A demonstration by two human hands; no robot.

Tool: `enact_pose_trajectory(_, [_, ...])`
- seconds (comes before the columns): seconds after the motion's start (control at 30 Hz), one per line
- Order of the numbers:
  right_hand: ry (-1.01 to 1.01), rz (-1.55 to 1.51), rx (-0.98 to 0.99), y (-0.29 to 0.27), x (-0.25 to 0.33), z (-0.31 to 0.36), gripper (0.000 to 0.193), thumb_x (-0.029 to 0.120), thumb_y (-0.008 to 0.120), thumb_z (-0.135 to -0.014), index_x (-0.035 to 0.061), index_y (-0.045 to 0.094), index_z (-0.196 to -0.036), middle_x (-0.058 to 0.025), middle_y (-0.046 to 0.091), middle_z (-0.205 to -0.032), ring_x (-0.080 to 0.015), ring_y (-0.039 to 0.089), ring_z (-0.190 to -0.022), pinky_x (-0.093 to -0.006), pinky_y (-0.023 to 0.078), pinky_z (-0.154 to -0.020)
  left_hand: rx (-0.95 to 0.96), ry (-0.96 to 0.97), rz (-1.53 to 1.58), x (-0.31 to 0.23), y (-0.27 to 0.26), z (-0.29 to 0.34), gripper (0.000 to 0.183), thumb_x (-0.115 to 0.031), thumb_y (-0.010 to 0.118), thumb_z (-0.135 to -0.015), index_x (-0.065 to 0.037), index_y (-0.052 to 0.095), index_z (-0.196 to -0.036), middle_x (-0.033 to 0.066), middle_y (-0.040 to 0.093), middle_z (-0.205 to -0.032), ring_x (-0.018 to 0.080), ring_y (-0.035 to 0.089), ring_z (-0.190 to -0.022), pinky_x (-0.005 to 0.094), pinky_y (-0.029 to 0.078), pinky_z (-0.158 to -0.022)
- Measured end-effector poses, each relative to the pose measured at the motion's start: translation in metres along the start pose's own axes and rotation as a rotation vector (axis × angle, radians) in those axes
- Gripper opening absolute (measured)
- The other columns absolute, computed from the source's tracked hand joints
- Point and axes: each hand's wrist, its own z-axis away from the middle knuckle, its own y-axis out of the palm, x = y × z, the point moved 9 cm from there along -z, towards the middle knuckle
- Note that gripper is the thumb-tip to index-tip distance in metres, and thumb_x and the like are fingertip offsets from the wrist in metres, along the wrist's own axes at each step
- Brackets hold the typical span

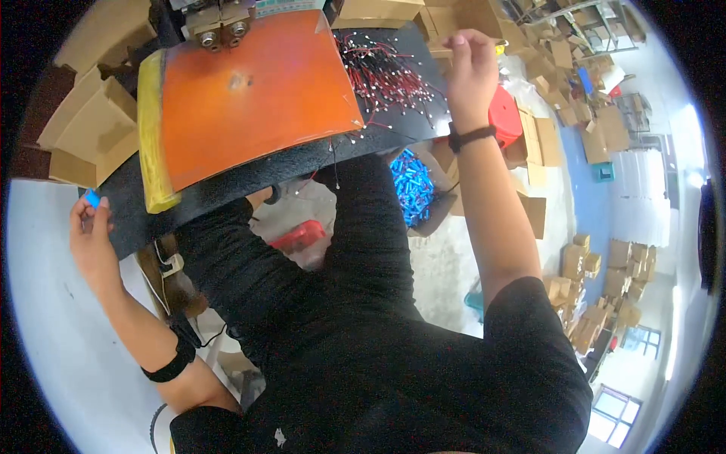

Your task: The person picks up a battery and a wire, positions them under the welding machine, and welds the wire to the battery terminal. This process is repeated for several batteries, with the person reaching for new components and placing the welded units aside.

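At the bench's left end my left hand (92, 234) pinches a small blue battery cell (92, 198) between thumb and fingers. My right hand (473, 72) is raised beyond the right end of the black bench (283, 160), its fingertips pressed together; whatever they hold, if anything, is too small to make out. Beside it, a spread of red and black wire leads (389, 83) with white ends lies on the bench. Between my hands an orange mat (257, 106) with a dark worn spot covers the bench, yellow tape (153, 136) along its left edge. Above its far edge sits a metal machine head (221, 34).
A box of many blue cells (412, 188) stands below the bench, right of my legs. An open cardboard box (94, 125) is at the left end. A red stool (505, 117) and more cartons (541, 147) stand at right. Several leads hang over the front edge.
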Motion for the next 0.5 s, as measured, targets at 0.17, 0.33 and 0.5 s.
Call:
enact_pose_trajectory(0.17, [-0.011,-0.221,-0.051,0.006,0.014,-0.02,0.014,0.014,0.056,-0.095,0.0009,0.056,-0.099,-0.0067,0.064,-0.085,-0.0132,0.061,-0.081,-0.0262,0.049,-0.076,-0.03,0.023,0.108,-0.014,-0.005,0.022,0.031,-0.015,0.068,-0.088,0.0,0.057,-0.113,0.0022,0.057,-0.093,0.0092,0.056,-0.083,0.0236,0.045,-0.072])
enact_pose_trajectory(0.33, [-0.104,-0.174,0.06,0.039,0.017,-0.021,0.008,0.008,0.057,-0.093,0.0011,0.058,-0.098,-0.0052,0.065,-0.084,-0.0126,0.062,-0.078,-0.0247,0.049,-0.073,0.039,0.062,0.182,-0.058,0.009,0.044,0.032,-0.01,0.068,-0.088,0.001,0.055,-0.115,0.0037,0.059,-0.096,0.01,0.056,-0.088,0.0239,0.045,-0.079])
enact_pose_trajectory(0.5, [0.248,0.116,0.351,0.078,-0.074,0.003,0.018,0.013,0.06,-0.091,0.0,0.065,-0.102,-0.0096,0.069,-0.091,-0.0165,0.064,-0.09,-0.029,0.049,-0.083,0.057,0.103,0.239,-0.075,0.021,0.054,0.028,-0.001,0.068,-0.086,-0.002,0.057,-0.111,0.0015,0.059,-0.094,0.0087,0.056,-0.087,0.0231,0.045,-0.08])
